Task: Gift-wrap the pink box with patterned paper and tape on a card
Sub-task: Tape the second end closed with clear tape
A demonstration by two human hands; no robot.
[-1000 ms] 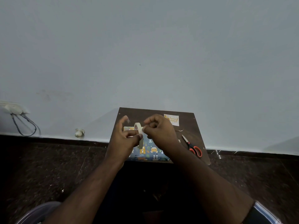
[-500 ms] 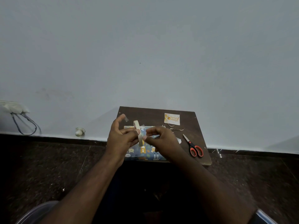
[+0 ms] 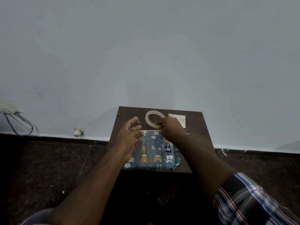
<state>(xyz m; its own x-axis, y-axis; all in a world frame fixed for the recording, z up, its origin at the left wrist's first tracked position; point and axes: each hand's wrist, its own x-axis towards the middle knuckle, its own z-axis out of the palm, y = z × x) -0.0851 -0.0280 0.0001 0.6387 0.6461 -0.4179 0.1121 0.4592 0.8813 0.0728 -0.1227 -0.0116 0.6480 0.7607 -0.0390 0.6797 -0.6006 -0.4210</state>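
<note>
The box, wrapped in blue paper printed with cartoon animals [image 3: 154, 151], lies on a dark brown board [image 3: 197, 132]. My left hand [image 3: 129, 138] hovers over the box's left end with its fingers spread, and a short clear strip of tape [image 3: 139, 121] sticks to one fingertip. A roll of tape [image 3: 150, 119] lies flat on the board behind the box. My right hand [image 3: 172, 127] pinches the roll's near right rim. A white card with gold lettering [image 3: 178, 118] lies just right of the roll, partly hidden by my right hand.
The board ends at a pale wall. At the left, a white socket with dark cables [image 3: 11, 109] and a small white fitting [image 3: 78, 131] sit low on the wall. Dark speckled floor [image 3: 48, 159] surrounds the board.
The roll was held upright between both hands over the box. My right hand has carried it back and laid it flat on the board. My left hand has let go and spread, with a tape strip on a fingertip.
</note>
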